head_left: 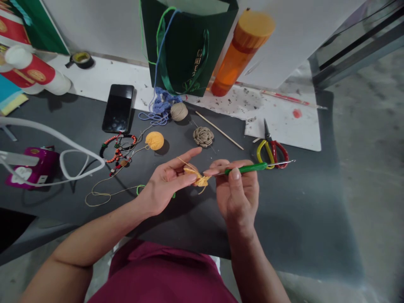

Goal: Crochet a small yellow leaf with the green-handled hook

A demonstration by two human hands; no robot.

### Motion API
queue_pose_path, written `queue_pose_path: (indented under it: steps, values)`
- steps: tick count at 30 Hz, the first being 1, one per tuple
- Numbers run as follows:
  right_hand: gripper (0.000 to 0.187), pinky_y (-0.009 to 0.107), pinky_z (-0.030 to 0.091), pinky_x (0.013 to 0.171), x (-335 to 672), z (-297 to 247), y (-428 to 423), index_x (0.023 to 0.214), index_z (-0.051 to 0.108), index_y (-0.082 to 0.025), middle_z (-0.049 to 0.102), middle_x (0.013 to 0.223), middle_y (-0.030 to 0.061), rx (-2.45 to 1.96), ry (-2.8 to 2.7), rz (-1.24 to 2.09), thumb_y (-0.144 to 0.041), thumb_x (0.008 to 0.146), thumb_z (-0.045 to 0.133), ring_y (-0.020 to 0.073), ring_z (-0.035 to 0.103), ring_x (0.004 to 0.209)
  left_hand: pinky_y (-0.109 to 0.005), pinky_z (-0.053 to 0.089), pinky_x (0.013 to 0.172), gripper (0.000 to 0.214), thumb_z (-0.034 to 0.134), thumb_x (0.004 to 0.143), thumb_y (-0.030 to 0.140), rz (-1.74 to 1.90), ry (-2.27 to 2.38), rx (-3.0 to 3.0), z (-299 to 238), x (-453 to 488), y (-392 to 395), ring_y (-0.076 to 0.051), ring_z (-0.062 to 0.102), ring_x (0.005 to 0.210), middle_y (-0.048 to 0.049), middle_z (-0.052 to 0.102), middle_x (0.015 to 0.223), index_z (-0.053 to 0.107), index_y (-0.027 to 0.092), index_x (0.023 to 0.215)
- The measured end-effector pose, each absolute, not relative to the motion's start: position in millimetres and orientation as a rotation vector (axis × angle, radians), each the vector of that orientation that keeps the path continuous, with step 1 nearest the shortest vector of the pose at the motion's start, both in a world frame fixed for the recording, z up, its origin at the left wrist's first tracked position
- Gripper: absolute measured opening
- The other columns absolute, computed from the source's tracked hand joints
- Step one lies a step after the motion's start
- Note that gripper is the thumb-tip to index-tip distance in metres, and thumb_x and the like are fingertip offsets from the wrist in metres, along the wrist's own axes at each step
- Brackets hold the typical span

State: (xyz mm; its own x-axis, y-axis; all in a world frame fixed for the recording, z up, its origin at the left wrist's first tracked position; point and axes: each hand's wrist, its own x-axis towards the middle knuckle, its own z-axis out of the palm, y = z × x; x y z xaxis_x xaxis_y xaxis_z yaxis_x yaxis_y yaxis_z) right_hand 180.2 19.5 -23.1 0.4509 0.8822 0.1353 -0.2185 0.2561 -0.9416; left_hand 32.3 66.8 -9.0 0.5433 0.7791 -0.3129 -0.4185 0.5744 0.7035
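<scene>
My left hand (167, 181) pinches a small yellow crochet piece (198, 177) between thumb and fingers, the forefinger stretched out above it with a strand of yellow yarn across it. My right hand (236, 193) is closed narrow on the green handle of a crochet hook (252, 167), thumb pressed on top. Both are held above the dark surface (299, 202), just in front of my body, and my right fingertips meet the yellow piece.

Close beyond my right hand lie the scissors (272, 152) with one yellow and one red loop, and the hook's metal shaft crosses in front of them. Further back sit a coiled tan piece (203, 136), a thin wooden stick (219, 130) lying slantwise, a beige yarn ball (179, 111) and a yellow yarn ball (154, 140). A bead string (118, 149) and loose cord lie to the left, with a phone (118, 108) flat behind them. At the back stand a green bag (186, 46) with blue yarn (160, 105) spilling from it and an orange bottle (240, 50), next to a stained white paper (284, 122). Nothing lies between my two hands apart from the yellow piece.

The hook's long axis runs almost level from left to right. Its green end is beside the crochet piece and its bare metal end points to my right, away from the work, tilted slightly away from me.
</scene>
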Motion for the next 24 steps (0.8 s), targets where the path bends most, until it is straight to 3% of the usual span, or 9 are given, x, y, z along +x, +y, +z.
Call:
queue_pose_path:
  steps: [11,19,24]
  values:
    - [0.01,0.04,0.056,0.086,179.6,-25.6,19.2,0.092,0.065,-0.031,0.073,0.065,-0.0035,-0.978,-0.777,0.89,-0.039,0.097,0.067,0.0199,0.07,0.087,-0.029,0.051,0.083,0.06,0.09,0.073,0.017,0.738,0.669,0.663,-13.0,31.3,66.5,-0.011,0.064,0.079,0.0018,0.072,0.083,0.075,0.026,0.131]
    - [0.002,0.037,0.061,0.083,184.0,-29.1,16.6,0.093,0.074,-0.03,0.08,0.087,-0.0012,-0.943,-0.832,0.958,-0.032,0.093,0.075,0.0185,0.074,0.092,-0.025,0.051,0.081,0.055,0.093,0.071,0.018,0.788,0.645,0.61,-12.5,31.6,67.3,-0.009,0.066,0.078,0.0034,0.074,0.082,0.079,0.028,0.123]
    - [0.012,0.037,0.062,0.086,186.0,-30.3,14.7,0.097,0.077,-0.033,0.083,0.095,-0.0013,-0.924,-0.92,0.994,-0.023,0.09,0.078,0.0183,0.076,0.099,-0.027,0.054,0.087,0.058,0.092,0.073,0.021,0.772,0.642,0.611,-13.2,30.8,67.3,-0.011,0.07,0.084,0.0016,0.078,0.09,0.076,0.027,0.128]
